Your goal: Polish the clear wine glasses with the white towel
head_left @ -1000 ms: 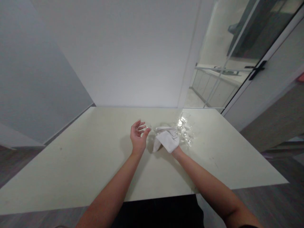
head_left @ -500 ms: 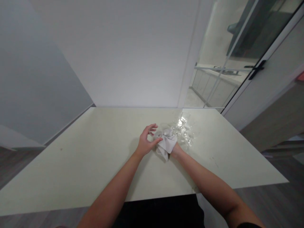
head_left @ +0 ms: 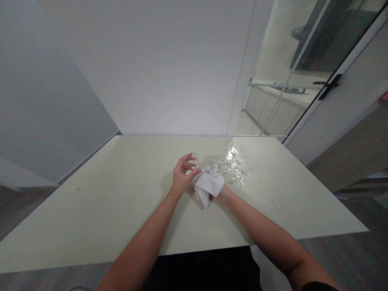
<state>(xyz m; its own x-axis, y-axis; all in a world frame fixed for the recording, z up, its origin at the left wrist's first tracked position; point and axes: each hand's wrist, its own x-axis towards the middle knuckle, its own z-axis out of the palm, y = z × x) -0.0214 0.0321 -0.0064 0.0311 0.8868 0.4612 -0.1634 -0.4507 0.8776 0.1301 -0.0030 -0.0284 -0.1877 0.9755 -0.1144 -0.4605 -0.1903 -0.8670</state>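
Observation:
A clear, stemmed-looking glass is held by my left hand, whose fingers curl round its bowl. My right hand is mostly covered by a white cloth, with only its wrist side showing. The cloth is bunched against the near end of the glass, and a corner hangs down toward the table. Just beyond and right of the cloth, several clear glasses stand close together. Glare and transparency blur their outlines.
All of this is on a pale table set against a white panel. At the right, a glass-paned door with a black handle borders the table's far corner. The table's near edge lies at my body.
My left hand and the glass have shifted slightly left and away from me, so more of the glass shows. The cloth has moved a little left with its folds changed.

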